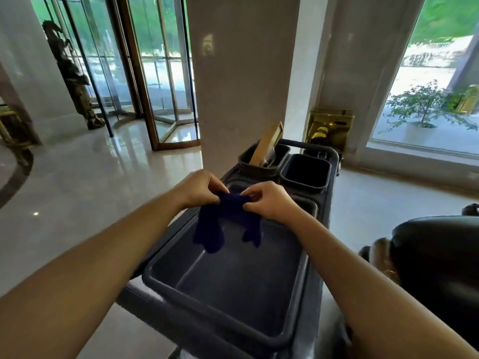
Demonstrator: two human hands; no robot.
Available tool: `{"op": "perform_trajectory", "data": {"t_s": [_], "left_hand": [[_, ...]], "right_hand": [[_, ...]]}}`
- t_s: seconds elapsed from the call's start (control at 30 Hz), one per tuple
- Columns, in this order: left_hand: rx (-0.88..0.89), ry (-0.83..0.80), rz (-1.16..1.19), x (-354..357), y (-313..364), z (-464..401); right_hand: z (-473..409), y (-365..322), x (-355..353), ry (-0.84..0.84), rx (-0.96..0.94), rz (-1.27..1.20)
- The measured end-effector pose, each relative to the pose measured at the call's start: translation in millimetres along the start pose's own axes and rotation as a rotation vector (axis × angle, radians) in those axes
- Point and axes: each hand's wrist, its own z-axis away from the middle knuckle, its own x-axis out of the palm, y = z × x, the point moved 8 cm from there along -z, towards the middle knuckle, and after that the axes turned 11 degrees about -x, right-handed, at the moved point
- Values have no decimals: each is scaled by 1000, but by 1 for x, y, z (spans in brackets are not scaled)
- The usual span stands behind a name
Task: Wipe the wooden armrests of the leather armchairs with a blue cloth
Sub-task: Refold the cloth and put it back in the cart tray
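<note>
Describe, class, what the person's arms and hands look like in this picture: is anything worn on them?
Both forearms are bare right to the picture's edge: no sleeves show. The left hand and right hand wear no gloves. No watch, bracelet or ring is visible, and no markings can be made out.

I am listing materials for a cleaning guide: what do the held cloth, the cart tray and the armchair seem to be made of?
Cloth: soft dark-blue fabric, drooping limp. Cart tray: probably moulded grey plastic, smooth, rounded rim. Armchair: probably black leather, glossy highlights.
</note>
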Motion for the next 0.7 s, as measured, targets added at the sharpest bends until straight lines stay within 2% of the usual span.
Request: {"op": "perform_trajectory", "data": {"t_s": [0.23, 0.37, 0.57, 0.7], "left_hand": [[140, -102, -99, 81, -45, -50], [92, -202, -65, 134, -79, -73], [-58, -506, -12, 233, -135, -92], [-75, -691, -52, 281, -151, -92]], "right_hand": [[4, 79, 58, -37, 181, 100], [20, 126, 98, -115, 305, 153], [69, 195, 165, -298, 584, 88], [95, 213, 197, -436, 674, 54]]}}
